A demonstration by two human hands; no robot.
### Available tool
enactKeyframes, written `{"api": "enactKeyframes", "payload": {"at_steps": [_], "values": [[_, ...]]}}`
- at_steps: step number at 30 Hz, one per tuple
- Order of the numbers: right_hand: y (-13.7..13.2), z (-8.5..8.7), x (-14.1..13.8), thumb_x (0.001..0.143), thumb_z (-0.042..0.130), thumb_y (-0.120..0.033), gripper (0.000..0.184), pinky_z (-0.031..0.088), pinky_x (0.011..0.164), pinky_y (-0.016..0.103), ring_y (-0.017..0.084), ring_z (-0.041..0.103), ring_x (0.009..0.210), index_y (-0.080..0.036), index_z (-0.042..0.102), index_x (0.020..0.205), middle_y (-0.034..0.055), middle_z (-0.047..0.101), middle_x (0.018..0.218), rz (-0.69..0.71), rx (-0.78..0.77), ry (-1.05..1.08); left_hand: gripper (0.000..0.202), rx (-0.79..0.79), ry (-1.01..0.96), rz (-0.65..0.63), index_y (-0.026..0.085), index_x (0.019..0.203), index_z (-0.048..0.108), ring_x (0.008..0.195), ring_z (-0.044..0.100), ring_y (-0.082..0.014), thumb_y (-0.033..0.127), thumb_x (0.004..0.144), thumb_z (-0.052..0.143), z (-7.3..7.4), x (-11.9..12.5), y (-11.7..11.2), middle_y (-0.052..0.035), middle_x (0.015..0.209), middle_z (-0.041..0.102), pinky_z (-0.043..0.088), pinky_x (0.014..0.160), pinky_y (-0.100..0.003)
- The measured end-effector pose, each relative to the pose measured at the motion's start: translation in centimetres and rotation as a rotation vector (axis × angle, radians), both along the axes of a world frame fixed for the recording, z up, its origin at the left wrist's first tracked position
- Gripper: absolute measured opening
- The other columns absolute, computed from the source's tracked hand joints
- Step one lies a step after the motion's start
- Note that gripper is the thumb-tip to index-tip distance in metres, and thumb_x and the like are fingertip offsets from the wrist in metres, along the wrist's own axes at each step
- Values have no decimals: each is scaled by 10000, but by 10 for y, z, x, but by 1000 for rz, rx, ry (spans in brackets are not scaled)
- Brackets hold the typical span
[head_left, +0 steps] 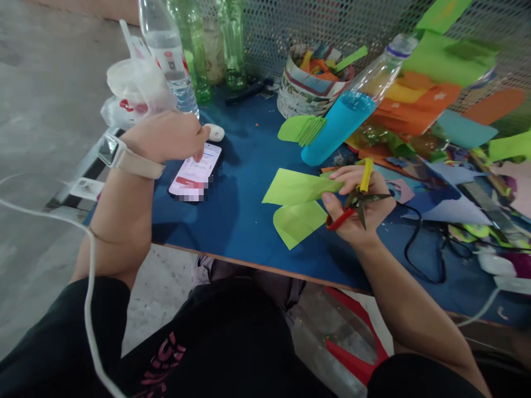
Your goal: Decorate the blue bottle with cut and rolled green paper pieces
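Observation:
My left hand [178,134], a watch on its wrist, is over a lit phone [194,168] lying on the blue table [236,221]. One finger points down at the screen; whether it touches I cannot tell. The hand holds nothing. My right hand [357,207] grips small scissors [365,196] with one yellow and one red handle, their blades apart. The same hand pinches a light green paper piece [294,186]. Under that lies another green piece [298,221] with a rounded corner. Beyond it, a stack of green paper pieces [305,130] leans against a bottle of blue liquid [342,121].
A newspaper-wrapped container [305,99] of paper scraps stands at the back. Green bottles [232,50], a water bottle [170,61] and a bagged cup [133,88] are back left. Coloured paper [431,99] and a black cord [415,249] clutter the right. A white cable [89,276] crosses my left arm.

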State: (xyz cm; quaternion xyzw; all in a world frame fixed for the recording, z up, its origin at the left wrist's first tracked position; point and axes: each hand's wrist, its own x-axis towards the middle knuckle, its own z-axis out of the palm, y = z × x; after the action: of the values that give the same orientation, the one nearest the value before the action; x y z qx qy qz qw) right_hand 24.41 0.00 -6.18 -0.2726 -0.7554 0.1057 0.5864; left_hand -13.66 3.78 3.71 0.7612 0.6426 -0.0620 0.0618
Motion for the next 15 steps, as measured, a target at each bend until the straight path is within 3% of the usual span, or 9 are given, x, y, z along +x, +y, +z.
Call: {"api": "enactKeyframes", "payload": {"at_steps": [2, 4, 11, 15], "values": [[1, -1, 0, 953, 875, -391, 263, 680, 826, 529, 305, 784, 913, -306, 627, 936, 15, 664, 871, 12, -13, 12, 549, -39, 147, 2, 64, 924, 890, 1255, 757, -445, 229, 1166, 426, 2, 7, -1, -224, 1082, 802, 571, 1169, -631], [1, -2, 0, 950, 870, -393, 263, 687, 841, 534, 296, 780, 908, -302, 624, 928, 13, 665, 868, 11, -21, 15, 554, -41, 201, -10, 50, 977, 885, 1304, 753, -493, 210, 1178, 394, 3, 12, -2, -278, 1158, 804, 571, 1157, -646], [2, -6, 0, 923, 865, -388, 260, 697, 870, 559, 299, 776, 925, -297, 622, 925, 21, 672, 879, 14, -40, 6, 594, -57, 181, 14, 4, 1173, 843, 1392, 731, -432, 226, 1246, 298, 1, 14, -1, -229, 1248, 792, 522, 1243, -644], [2, -6, -1, 915, 875, -344, 243, 693, 901, 549, 282, 765, 920, -297, 639, 952, 9, 665, 886, 45, -33, 28, 529, -41, 184, 12, 17, 1157, 841, 1412, 710, -466, 206, 1210, 350, 0, 15, -1, -246, 1246, 791, 539, 1226, -656]]}}
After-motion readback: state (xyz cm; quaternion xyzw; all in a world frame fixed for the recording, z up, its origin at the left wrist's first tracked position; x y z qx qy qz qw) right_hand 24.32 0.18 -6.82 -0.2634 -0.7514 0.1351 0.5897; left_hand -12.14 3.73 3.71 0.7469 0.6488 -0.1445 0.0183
